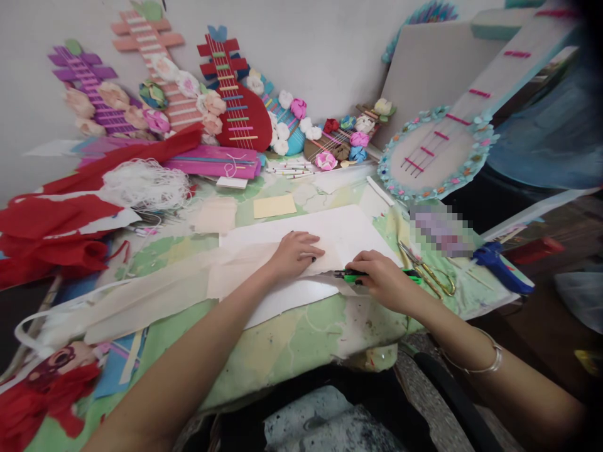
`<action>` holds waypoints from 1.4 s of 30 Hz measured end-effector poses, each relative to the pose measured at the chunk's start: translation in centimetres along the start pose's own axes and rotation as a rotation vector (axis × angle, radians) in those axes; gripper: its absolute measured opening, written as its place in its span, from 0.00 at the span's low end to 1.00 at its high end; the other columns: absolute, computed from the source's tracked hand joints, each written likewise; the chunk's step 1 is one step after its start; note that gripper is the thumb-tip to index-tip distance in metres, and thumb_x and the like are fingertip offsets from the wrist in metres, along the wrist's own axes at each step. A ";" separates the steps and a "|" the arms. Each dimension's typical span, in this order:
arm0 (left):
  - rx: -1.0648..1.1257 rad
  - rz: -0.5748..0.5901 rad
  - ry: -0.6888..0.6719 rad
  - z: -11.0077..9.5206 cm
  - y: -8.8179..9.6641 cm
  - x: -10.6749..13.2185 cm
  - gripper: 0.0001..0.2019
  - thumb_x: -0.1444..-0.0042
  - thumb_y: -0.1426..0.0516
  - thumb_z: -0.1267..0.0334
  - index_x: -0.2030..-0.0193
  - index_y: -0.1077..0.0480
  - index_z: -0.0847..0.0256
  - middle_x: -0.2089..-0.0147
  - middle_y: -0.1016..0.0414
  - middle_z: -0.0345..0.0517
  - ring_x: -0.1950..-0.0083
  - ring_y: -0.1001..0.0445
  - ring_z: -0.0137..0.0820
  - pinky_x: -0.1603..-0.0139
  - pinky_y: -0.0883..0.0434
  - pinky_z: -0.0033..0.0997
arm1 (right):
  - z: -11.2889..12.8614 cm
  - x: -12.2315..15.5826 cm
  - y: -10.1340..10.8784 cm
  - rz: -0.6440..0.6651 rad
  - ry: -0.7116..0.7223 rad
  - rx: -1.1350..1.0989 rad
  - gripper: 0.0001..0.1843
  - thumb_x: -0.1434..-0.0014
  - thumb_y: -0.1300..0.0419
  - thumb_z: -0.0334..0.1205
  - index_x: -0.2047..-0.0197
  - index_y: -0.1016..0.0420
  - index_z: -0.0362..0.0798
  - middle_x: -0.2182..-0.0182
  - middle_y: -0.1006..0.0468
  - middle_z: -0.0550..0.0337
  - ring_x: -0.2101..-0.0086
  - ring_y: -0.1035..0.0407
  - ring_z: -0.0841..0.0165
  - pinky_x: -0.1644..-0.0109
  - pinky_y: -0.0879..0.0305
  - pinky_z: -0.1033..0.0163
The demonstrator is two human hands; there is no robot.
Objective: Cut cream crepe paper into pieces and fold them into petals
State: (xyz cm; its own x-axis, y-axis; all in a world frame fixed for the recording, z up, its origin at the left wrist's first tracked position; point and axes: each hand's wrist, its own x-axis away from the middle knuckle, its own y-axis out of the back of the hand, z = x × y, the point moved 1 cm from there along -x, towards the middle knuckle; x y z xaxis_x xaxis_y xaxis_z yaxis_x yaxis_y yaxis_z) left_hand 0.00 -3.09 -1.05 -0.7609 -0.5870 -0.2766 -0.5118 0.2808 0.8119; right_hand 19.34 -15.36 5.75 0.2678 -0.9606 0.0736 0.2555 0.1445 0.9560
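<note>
Fingers (313, 242) of the left hand (294, 253) lie spread and flat. They hold nothing and only press down on a cream paper strip (188, 285) where it lies over a big white sheet (343, 232).

In the head view, which is the only view, the right hand (384, 280) is closed around a green tool (351, 274). Its dark tip rests on the white sheet, just beside the left hand. The sheet lies near the front edge of the table (292, 339), about in the middle.

I think the work on the sheet is partly done at most. I can see no line or cut at the tip, and most of the sheet looks plain. Scissors (433, 276) and a blue glue gun (499, 267) lie unused by the right edge. Many finished paper guitars (235, 94) lean along the back edge.

Some things are hard to see. The right hand hides most of the tool, so I cannot tell if it is a cutter or a pen. A blurred patch (440, 229) covers something near the scissors. Red paper (56, 220) runs off the left side of the picture.
</note>
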 end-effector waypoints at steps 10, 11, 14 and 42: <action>0.010 0.007 0.008 -0.1 0.0 -0.1 0.16 0.47 0.46 0.71 0.57 0.23 0.49 0.44 0.29 0.41 0.41 0.35 0.38 0.40 0.42 0.46 | -1.3 1.0 -0.1 -0.025 0.030 -0.029 0.20 0.52 0.47 0.20 0.60 0.22 0.45 0.60 0.26 0.50 0.58 0.34 0.59 0.54 0.40 0.58; 0.010 0.009 0.008 -0.1 0.0 -0.1 0.16 0.47 0.46 0.71 0.58 0.23 0.49 0.44 0.29 0.41 0.41 0.35 0.38 0.40 0.42 0.46 | -1.3 0.9 -0.1 -0.020 0.025 -0.029 0.20 0.52 0.47 0.20 0.60 0.22 0.45 0.60 0.26 0.50 0.58 0.34 0.59 0.54 0.40 0.58; 0.008 0.009 0.011 -0.1 0.0 -0.1 0.16 0.47 0.46 0.71 0.57 0.23 0.50 0.43 0.29 0.42 0.41 0.35 0.38 0.40 0.43 0.47 | -0.8 0.6 -0.1 0.011 0.004 -0.018 0.19 0.52 0.47 0.20 0.60 0.22 0.43 0.61 0.25 0.49 0.58 0.34 0.58 0.54 0.40 0.58; 0.050 0.041 0.026 0.4 0.0 -0.2 0.14 0.47 0.46 0.69 0.58 0.23 0.50 0.44 0.29 0.40 0.40 0.36 0.39 0.40 0.42 0.47 | 0.4 -0.1 -0.1 0.021 0.026 0.007 0.19 0.52 0.49 0.19 0.61 0.23 0.43 0.61 0.26 0.48 0.57 0.34 0.57 0.54 0.39 0.57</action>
State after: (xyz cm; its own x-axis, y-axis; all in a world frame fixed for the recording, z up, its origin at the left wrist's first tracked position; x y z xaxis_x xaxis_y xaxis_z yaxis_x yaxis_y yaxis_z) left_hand 0.01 -2.65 -1.22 -0.7713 -0.5933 -0.2302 -0.5004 0.3419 0.7954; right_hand 18.91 -15.37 5.76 0.2972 -0.9509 0.0868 0.2425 0.1630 0.9564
